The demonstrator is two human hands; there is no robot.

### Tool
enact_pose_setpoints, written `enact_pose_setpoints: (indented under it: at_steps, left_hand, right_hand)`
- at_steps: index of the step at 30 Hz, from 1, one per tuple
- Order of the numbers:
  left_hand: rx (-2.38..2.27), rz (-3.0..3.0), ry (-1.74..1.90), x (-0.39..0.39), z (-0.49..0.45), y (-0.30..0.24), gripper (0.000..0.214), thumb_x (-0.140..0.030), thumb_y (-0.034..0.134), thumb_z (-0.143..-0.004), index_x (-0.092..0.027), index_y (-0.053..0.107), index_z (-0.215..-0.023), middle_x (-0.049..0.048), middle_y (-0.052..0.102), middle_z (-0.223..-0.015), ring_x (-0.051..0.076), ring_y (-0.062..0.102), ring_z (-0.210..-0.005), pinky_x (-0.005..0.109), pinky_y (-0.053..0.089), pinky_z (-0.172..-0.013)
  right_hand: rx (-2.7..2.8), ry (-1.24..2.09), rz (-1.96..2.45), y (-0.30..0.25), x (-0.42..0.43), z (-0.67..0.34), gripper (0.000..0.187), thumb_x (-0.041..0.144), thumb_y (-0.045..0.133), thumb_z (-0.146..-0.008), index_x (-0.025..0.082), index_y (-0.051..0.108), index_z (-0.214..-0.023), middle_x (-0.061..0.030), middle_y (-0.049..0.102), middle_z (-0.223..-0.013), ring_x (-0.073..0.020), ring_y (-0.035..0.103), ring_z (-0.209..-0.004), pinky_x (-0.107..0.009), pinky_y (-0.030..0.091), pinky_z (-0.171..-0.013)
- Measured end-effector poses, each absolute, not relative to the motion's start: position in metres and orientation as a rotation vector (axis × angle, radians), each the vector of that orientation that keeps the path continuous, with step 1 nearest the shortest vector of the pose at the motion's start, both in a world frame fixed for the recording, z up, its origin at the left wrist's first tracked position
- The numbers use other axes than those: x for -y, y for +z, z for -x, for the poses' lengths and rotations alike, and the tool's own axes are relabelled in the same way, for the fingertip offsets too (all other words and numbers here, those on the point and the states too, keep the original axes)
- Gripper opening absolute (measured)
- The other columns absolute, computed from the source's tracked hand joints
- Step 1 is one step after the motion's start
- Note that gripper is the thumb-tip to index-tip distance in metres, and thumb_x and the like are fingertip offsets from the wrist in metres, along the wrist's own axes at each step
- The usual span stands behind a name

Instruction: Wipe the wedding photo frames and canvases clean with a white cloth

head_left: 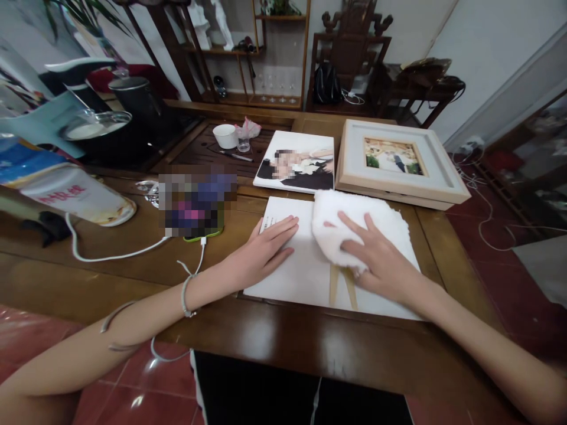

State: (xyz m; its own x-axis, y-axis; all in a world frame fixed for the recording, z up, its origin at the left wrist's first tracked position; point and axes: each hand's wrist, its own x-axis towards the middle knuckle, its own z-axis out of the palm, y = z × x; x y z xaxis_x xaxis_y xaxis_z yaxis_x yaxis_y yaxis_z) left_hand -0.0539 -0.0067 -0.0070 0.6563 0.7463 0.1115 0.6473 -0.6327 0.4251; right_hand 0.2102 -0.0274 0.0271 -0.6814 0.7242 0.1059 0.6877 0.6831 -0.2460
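Observation:
A white rectangular panel (296, 265) lies flat near the table's front edge. Printed marks like a barcode show at its upper left, partly covered by my left hand (272, 248). That hand rests flat on the panel with its fingers stretched out and holds nothing. My right hand (372, 254) presses a fluffy white cloth (328, 230) onto the panel's right part, some fingers spread over it and one bent into it. Two tan strips (334, 288) slant apart on the panel below the cloth. The panel's surface under the cloth is hidden.
Behind the panel lie a photo print (295, 162) and a framed picture (398, 162). Left are a pixelated object (195, 203), a white cable (110, 257) and a plastic package (75, 192). A white cup (225, 136) and a pot (100, 139) stand farther back on the wooden table (266, 330).

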Motion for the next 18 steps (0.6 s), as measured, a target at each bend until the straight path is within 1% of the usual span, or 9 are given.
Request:
enact_pose_setpoints:
  at_steps: [2,4,6,8,10,12,15,18]
  left_hand:
    - [-1.095,-2.532,0.399,0.006,0.054,-0.008,0.045,-0.029,0.036,-0.097,-0.022,0.031,-0.141,0.01,0.032,-0.149,0.023,0.027,-0.139,0.052,0.014,-0.114]
    - [-1.096,-2.534,0.392,0.007,0.054,-0.007,0.046,-0.029,0.036,-0.097,-0.022,0.031,-0.141,0.0097,0.032,-0.149,0.023,0.026,-0.139,0.052,0.013,-0.114]
    - [-1.107,-2.53,0.387,0.007,0.054,-0.007,0.045,-0.029,0.034,-0.097,-0.021,0.03,-0.141,0.0093,0.032,-0.149,0.022,0.026,-0.139,0.052,0.014,-0.114]
    - [-1.118,-2.521,0.387,0.008,0.053,-0.006,0.044,-0.027,0.03,-0.098,-0.021,0.03,-0.141,0.0092,0.032,-0.149,0.022,0.027,-0.139,0.051,0.015,-0.114]
    - [-1.12,-2.517,0.403,0.009,0.053,-0.007,0.044,-0.025,0.026,-0.098,-0.021,0.03,-0.141,0.0091,0.033,-0.149,0.021,0.027,-0.139,0.05,0.016,-0.114]
    - [-1.11,-2.53,0.426,0.009,0.054,-0.008,0.044,-0.022,0.025,-0.098,-0.022,0.029,-0.142,0.0088,0.033,-0.149,0.021,0.027,-0.139,0.05,0.017,-0.114]
    - [-1.098,-2.556,0.446,0.008,0.054,-0.01,0.044,-0.02,0.026,-0.097,-0.023,0.029,-0.141,0.0091,0.034,-0.148,0.02,0.028,-0.138,0.05,0.018,-0.114]
    - [-1.095,-2.563,0.451,0.007,0.054,-0.012,0.044,-0.02,0.027,-0.097,-0.022,0.029,-0.141,0.0099,0.034,-0.148,0.021,0.029,-0.138,0.05,0.017,-0.114]
  right_hand:
    - [2.666,0.224,1.193,0.025,0.007,-0.209,0.037,0.005,0.043,-0.067,0.017,0.057,-0.099,-0.0165,0.044,-0.14,-0.0318,0.019,-0.138,-0.066,0.017,-0.106]
    - [2.643,0.197,1.243,0.025,0.005,-0.203,0.04,0.004,0.042,-0.065,0.015,0.057,-0.101,-0.0177,0.045,-0.139,-0.032,0.019,-0.138,-0.065,0.018,-0.106]
    - [2.646,0.203,1.26,0.026,0.022,-0.194,0.043,0.004,0.044,-0.063,0.015,0.058,-0.101,-0.017,0.042,-0.141,-0.0345,0.016,-0.138,-0.068,0.013,-0.105]
    - [2.679,0.261,1.225,0.028,0.053,-0.184,0.044,0.005,0.046,-0.06,0.018,0.06,-0.099,-0.0141,0.039,-0.144,-0.0364,0.011,-0.139,-0.072,0.006,-0.104]
    - [2.723,0.369,1.135,0.031,0.087,-0.175,0.043,0.006,0.048,-0.058,0.021,0.062,-0.095,-0.0109,0.033,-0.148,-0.0368,0.007,-0.139,-0.072,0.0,-0.103]
    - [2.746,0.47,1.051,0.034,0.113,-0.17,0.04,0.008,0.05,-0.056,0.023,0.063,-0.091,-0.0093,0.027,-0.151,-0.0378,0.005,-0.139,-0.072,-0.003,-0.103]
    - [2.775,0.538,1.001,0.038,0.118,-0.17,0.04,0.011,0.052,-0.057,0.025,0.063,-0.093,-0.0068,0.027,-0.151,-0.0365,0.008,-0.139,-0.069,-0.001,-0.105]
    - [2.767,0.469,1.088,0.038,0.083,-0.176,0.044,0.009,0.049,-0.061,0.023,0.062,-0.101,-0.0073,0.036,-0.147,-0.0337,0.015,-0.139,-0.069,0.007,-0.106]
